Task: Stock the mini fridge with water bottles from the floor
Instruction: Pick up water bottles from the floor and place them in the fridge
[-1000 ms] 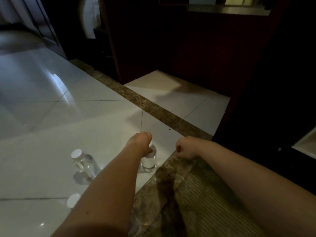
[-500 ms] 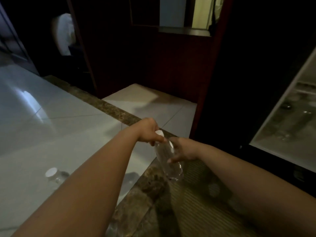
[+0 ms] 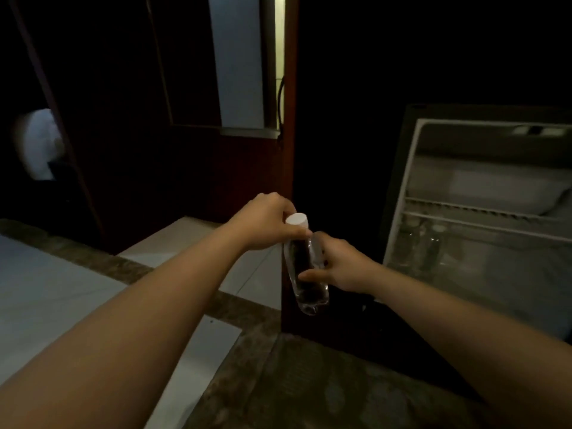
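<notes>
Clear plastic water bottle with a white screw cap: held in the air between both hands, cap uppermost, body tilted so the base sits lower and a little to the right. It is off the floor and outside the fridge, just left of the fridge opening, in front of a dark cabinet panel.

Left hand: fingers curled round the bottle's neck, directly under the cap; thumb tip lies across the shoulder of the bottle.

Right hand: gripping the middle of the bottle body, thumb on the near side, fingers wrapped behind.

Small fridge with a dark casing and pale interior: at right, interior exposed to the camera. White wire shelf spans the cavity. Under the shelf, at the left side, clear bottles stand upright; picture too blurred to count them.

Floor: glossy pale tiles at left, crossed by a mottled brown stone strip that runs beneath both forearms.

Background: reddish-brown wooden post stands behind the hands. Pale rounded object in the dark recess at far left, not identifiable.
</notes>
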